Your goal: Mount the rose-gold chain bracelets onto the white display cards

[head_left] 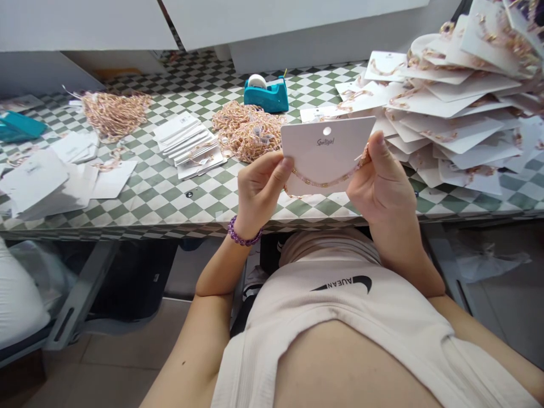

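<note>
Both my hands hold up a white jewellery display card (327, 148) with a round hole near its top edge and a printed logo. My left hand (259, 190), with a purple beaded bracelet (243, 231) on its wrist, pinches the card's left side. My right hand (382, 180) grips the right side. A thin gold-toned chain necklace (323, 182) runs across the lower part of the card, and its ends pass under my right thumb and near my left fingers.
A large pile of carded necklaces (450, 107) fills the table's right side. Tangled chain heaps (246, 131), a stack of cards (189, 144), and a teal tape dispenser (266, 95) stand on the green-and-white checkered tabletop (170, 192).
</note>
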